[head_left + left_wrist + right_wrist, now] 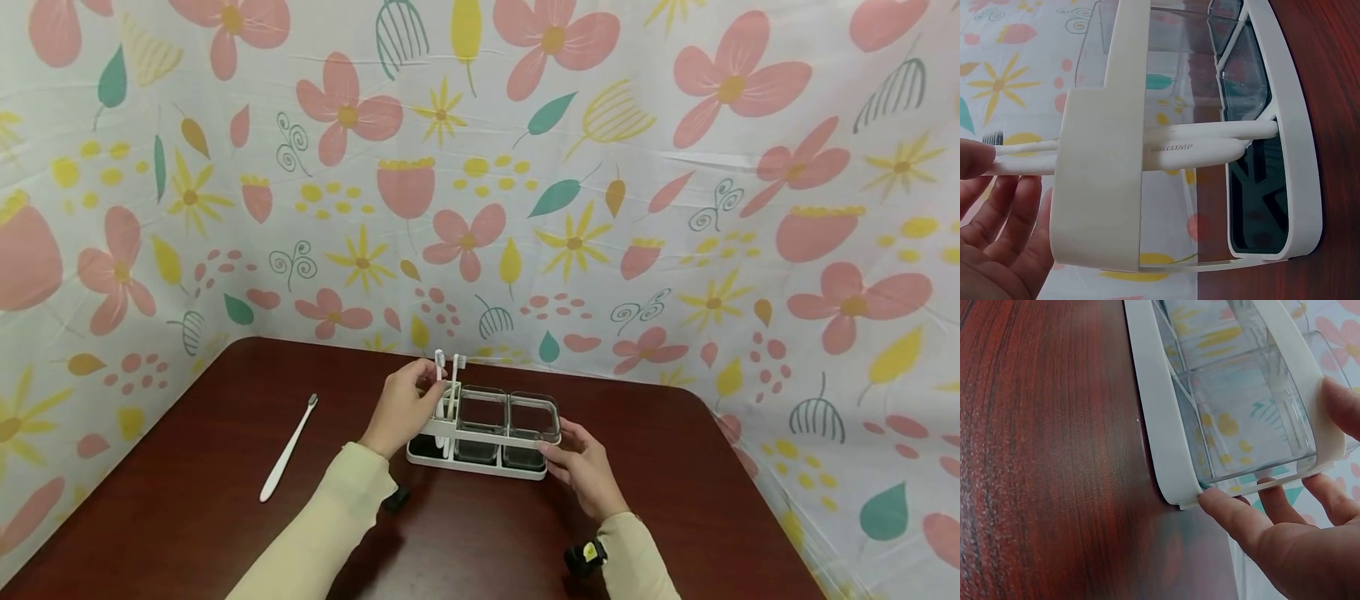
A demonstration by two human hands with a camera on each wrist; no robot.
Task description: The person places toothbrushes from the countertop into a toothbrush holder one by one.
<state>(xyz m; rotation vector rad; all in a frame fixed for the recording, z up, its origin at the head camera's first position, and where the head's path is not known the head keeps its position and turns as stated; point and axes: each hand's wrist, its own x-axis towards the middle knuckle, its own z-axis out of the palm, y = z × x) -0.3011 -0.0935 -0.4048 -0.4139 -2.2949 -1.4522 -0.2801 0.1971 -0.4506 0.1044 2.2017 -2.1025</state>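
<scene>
A white toothbrush holder with an upper frame and a dark-bottomed base stands on the table. Two white toothbrushes rest upright in its left slot. My left hand pinches one toothbrush between thumb and fingers above the frame; lettering shows on its handle. Close beside it stands the other toothbrush. Two clear cups sit in the middle and right openings, the right cup nearest my right hand. That hand grips the holder's right end, thumb on the upper frame, fingers along the side.
Left of the holder, a third white toothbrush with grey bristles lies on the dark reddish-brown table. A white cloth printed with flowers and leaves hangs behind the table and along its sides.
</scene>
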